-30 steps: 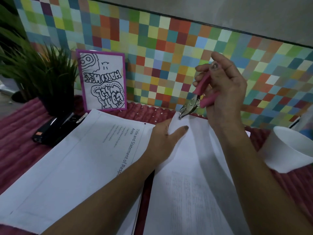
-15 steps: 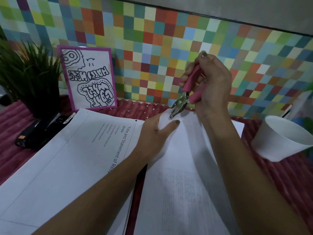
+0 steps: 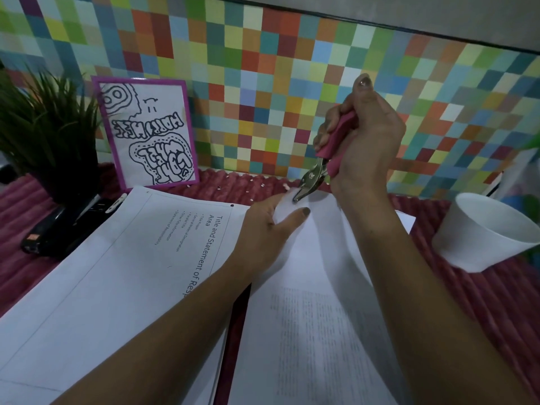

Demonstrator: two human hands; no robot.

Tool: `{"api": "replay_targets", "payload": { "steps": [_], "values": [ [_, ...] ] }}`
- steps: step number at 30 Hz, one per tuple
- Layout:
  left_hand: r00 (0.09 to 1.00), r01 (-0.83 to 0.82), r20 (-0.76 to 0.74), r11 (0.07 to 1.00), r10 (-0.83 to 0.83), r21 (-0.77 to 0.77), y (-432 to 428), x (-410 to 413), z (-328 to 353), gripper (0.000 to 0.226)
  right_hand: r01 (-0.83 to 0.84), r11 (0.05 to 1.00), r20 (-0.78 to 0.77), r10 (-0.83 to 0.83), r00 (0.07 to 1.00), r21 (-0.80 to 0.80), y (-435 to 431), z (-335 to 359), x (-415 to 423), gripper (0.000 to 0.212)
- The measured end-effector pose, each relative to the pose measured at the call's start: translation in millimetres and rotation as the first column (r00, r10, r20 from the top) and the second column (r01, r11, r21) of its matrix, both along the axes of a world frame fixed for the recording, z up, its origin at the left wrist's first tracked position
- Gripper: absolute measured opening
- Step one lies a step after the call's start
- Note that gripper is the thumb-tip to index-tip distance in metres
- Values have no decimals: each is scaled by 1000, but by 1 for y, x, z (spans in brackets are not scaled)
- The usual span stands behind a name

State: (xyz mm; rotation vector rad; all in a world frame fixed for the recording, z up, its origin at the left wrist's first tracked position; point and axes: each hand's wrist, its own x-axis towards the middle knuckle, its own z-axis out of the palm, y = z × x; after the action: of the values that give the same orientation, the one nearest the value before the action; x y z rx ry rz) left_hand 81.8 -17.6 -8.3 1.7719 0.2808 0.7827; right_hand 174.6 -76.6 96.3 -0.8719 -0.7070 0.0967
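Right hand (image 3: 368, 135) is squeezing the pink-handled metal hole punch (image 3: 309, 182). Its grip is wrapping fully round both handles, which are sitting close together. The punch nose is biting the 12 o'clock corner of the white printed paper sheet (image 3: 309, 287). Left hand (image 3: 263, 229) is pinching that corner, thumb on top, and lifting it off the pink-cloth-covered tabletop (image 3: 482, 311), apparently so the lower jaw is getting underneath. Small white paper dots (image 3: 263, 185) are lying at 12 o'clock, probably punch waste.
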Motion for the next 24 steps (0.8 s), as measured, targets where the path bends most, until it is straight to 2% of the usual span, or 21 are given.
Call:
{"api": "replay_targets", "payload": {
  "steps": [3, 7, 14, 17, 21, 24],
  "values": [
    [999, -26, -33, 1000, 25, -1, 1, 2, -4, 20, 10, 1000, -33, -10, 999, 6, 0, -1, 1, 40],
    [997, -49, -57, 998, 50, 28, 0, 2, -3, 17, -2, 1000, -50, 2, 999, 16, 1, -1, 2, 38],
    [998, 36, -42, 999, -36, 2, -10, -5, 2, 29, -20, 1000, -97, 22, 995, 21, -2, 1, 6, 38],
    [998, 31, -58, 998, -28, 46, -11, -6, 2, 34, -75, 996, -137, 67, 988, -51, -5, 2, 10, 33],
    [998, 9, -60, 996, -4, 90, -12, -5, 2, 38, -147, 967, -147, 118, 982, -206, -10, 6, 16, 13],
    [999, -20, -39, 995, 24, 96, -12, -4, 3, 43, -117, 945, -81, 97, 992, -305, -14, 8, 20, 16]
  ]
}}
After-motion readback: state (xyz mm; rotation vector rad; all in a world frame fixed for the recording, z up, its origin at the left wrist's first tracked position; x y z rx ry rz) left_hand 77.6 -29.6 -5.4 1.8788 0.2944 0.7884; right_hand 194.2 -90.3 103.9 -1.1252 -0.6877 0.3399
